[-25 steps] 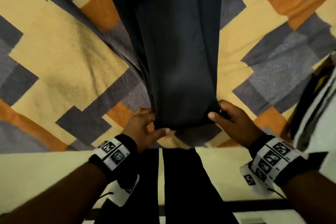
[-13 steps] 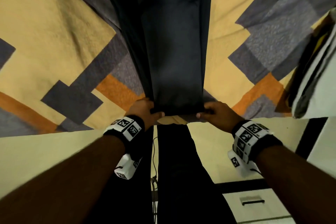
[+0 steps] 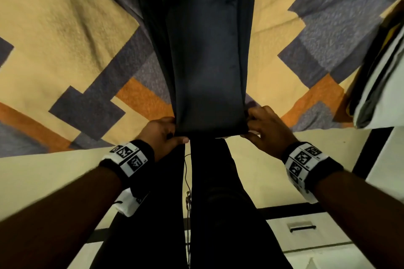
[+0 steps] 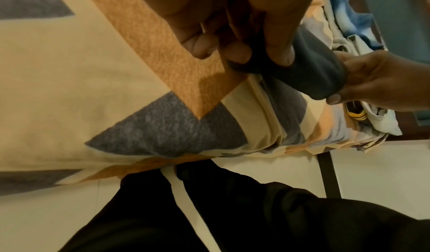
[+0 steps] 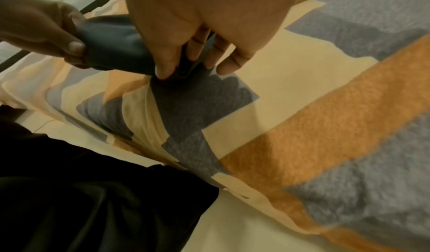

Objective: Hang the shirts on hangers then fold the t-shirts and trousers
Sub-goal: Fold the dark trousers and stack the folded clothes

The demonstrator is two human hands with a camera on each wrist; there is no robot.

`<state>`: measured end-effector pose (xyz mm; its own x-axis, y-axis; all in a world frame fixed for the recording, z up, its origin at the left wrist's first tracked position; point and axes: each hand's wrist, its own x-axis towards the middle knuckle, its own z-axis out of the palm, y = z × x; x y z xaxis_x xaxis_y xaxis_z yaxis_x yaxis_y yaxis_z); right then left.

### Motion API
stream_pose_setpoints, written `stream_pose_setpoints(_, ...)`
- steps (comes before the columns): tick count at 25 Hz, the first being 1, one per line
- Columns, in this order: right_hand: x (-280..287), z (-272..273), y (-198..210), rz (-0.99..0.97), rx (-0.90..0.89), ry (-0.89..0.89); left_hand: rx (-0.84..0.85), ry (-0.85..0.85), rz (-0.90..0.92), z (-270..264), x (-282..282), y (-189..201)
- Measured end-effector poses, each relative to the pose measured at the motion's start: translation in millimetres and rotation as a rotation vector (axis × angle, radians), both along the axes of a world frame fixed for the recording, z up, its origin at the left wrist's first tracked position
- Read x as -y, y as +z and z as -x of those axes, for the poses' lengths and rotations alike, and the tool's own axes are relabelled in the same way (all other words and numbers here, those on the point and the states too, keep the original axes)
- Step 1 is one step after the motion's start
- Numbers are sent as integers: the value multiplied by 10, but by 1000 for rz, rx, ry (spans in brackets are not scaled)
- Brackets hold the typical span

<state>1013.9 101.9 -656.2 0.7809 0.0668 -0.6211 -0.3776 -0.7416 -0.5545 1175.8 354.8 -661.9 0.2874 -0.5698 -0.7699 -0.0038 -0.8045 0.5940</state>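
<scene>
Both corners of the dark trousers (image 3: 207, 61) hem sit pinched in my grip, left hand (image 3: 162, 135) and right hand (image 3: 262, 129), at the bed's near edge; the legs run away over the patterned bedspread (image 3: 65, 50), folded clothes (image 3: 380, 85) piled far right

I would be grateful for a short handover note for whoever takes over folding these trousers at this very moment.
Left hand: pinches the near left corner of the dark trousers.
Right hand: pinches the near right corner.
Trousers: laid lengthwise on the patterned bedspread, legs stacked, near end at the bed's edge.
Pile of other clothes: on the bed to the right, state unclear.
Done: trousers spread long and straight.
Left: probably carry the near end away from you to fold them, then deal with the pile. No hangers in view.
</scene>
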Motion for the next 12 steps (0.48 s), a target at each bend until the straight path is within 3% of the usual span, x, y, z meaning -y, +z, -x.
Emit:
stream_pose_setpoints(3, 45, 18, -114, -70, -121, -6, -73, -183, -142, -80, 63, -117)
stream_pose_setpoints(5, 114, -90, -164, -90, -163, -68, -154, -123, -157, -168, 127, -177)
stream_pose_setpoints(9, 171, -671, -186, -123, -91, -617, -293, 705, -80, -494, 472, -214)
stream_pose_setpoints(12, 200, -1302, -280, -170, -69, -837, -315, 916, 51, -810, 856, -248)
